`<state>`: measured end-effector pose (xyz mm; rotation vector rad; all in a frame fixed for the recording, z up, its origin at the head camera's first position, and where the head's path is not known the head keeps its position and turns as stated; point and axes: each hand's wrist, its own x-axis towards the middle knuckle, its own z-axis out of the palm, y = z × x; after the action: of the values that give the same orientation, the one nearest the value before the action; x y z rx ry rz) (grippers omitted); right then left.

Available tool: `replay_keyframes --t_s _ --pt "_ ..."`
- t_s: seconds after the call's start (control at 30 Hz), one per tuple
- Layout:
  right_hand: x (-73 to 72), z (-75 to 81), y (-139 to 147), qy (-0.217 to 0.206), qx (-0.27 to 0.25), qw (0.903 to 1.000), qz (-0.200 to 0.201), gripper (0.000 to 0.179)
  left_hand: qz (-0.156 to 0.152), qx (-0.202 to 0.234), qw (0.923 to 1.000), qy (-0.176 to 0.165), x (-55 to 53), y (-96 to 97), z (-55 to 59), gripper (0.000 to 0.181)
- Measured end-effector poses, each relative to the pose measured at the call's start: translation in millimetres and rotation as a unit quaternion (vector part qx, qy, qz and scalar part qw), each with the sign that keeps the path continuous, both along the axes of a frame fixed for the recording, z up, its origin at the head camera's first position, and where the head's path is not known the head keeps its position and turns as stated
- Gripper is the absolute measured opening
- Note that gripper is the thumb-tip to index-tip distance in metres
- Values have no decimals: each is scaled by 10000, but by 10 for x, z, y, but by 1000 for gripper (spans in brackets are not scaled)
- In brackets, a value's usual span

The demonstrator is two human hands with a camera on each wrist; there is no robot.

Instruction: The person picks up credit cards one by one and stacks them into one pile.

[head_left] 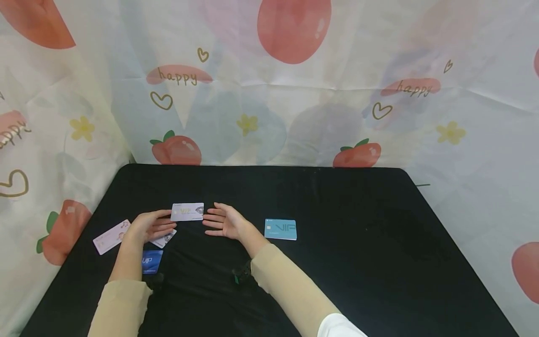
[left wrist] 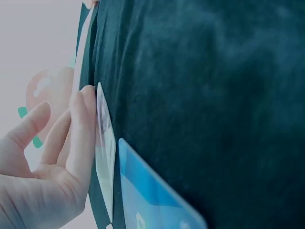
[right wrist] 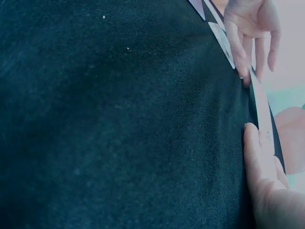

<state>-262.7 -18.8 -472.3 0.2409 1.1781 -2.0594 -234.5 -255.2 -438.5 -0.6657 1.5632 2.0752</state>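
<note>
A white VIP card [head_left: 187,212] lies on the black table between my two hands. At its left edge is my left hand [head_left: 149,225], fingers extended, partly covering a pale card [head_left: 165,238] beneath it. My right hand [head_left: 225,222] has its fingers spread at the white card's right edge. In the right wrist view, the fingers of both hands are at opposite ends of the white card [right wrist: 263,107]; firm contact is hard to judge. A pinkish card [head_left: 110,238] is left of my left hand, and a dark blue VIP card [head_left: 152,262] lies by that wrist.
A light blue VIP card [head_left: 280,229] lies right of my right hand. The black table [head_left: 370,257] extends to the right. Behind and beside it hangs a patterned curtain [head_left: 269,107] with fruit, hearts and lettering.
</note>
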Motion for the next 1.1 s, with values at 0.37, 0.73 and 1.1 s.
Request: replay_keyframes --t_s 0.37,0.73,1.1 --pt "4 -1 15 -7 -58 10000 -43 54 259 83 9992 306 21 87 -78 55" --pt "3 3 17 8 -68 10000 -46 52 831 -263 9953 412 59 211 -78 53" --pt "-32 -3 29 -162 -91 9994 -296 40 1088 -84 9932 413 109 305 -33 54"
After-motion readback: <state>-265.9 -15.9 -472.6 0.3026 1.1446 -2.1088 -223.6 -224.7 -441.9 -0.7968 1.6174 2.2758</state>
